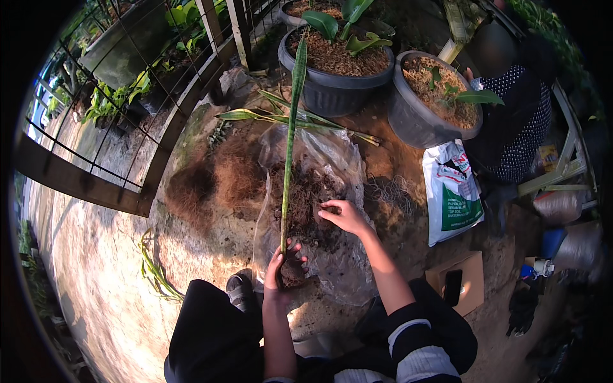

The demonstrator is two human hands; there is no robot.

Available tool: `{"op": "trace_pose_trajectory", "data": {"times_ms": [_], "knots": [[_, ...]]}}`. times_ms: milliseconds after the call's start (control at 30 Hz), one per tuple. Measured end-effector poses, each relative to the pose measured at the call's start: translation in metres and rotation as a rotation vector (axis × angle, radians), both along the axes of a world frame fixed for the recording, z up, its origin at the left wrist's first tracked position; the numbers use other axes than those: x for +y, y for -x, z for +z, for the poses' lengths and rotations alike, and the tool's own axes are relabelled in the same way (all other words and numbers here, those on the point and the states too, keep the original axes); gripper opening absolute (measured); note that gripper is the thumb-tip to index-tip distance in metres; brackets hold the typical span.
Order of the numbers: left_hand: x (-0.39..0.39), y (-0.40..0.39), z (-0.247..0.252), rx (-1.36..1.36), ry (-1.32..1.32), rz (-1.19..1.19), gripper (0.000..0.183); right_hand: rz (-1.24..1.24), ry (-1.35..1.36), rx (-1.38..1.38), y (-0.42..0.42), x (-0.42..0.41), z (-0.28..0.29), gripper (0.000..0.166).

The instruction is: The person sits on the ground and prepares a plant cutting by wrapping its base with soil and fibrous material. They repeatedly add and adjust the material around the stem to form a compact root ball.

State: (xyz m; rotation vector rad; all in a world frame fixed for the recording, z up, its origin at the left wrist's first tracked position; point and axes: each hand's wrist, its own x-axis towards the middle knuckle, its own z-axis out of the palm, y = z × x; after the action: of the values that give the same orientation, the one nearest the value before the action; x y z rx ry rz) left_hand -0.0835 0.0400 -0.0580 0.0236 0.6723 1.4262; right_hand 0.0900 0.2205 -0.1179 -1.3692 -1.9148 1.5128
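My left hand (pixel 278 268) grips the base of a single tall snake plant leaf (pixel 289 158), which stands nearly upright. A dark root ball (pixel 292 273) hangs at its lower end, against my fingers. My right hand (pixel 342 216) is over a heap of dark soil and roots (pixel 306 191), thumb and forefinger slightly apart. Whether a bit of soil sits between those fingertips is hard to make out. The heap lies on a clear plastic sheet (pixel 345 282) spread on the ground before me.
Brown coconut fibre (pixel 234 172) lies left of the sheet. Cut snake plant leaves (pixel 239 115) lie beyond it. Black pots (pixel 335 91) with plants stand at the back. To the right are a printed soil bag (pixel 433 191), a cardboard box (pixel 471 277) with a phone (pixel 453 287), and another person (pixel 522 119).
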Motion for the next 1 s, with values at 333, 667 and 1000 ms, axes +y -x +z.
{"op": "trace_pose_trajectory", "data": {"times_ms": [333, 667, 1000], "knots": [[0.0, 0.01, -0.007, 0.065, 0.036, -0.018, 0.054, 0.036, -0.262, -0.376, 0.049, -0.017, -0.046, 0.044], [-0.001, 0.023, -0.003, 0.097, 0.082, -0.014, 0.058, -0.557, 0.303, -0.095, 0.102, 0.037, -0.125, 0.081], [-0.002, 0.022, 0.0, 0.179, 0.079, 0.02, 0.056, -0.551, 0.193, -0.2, 0.113, 0.04, -0.112, 0.052]]}}
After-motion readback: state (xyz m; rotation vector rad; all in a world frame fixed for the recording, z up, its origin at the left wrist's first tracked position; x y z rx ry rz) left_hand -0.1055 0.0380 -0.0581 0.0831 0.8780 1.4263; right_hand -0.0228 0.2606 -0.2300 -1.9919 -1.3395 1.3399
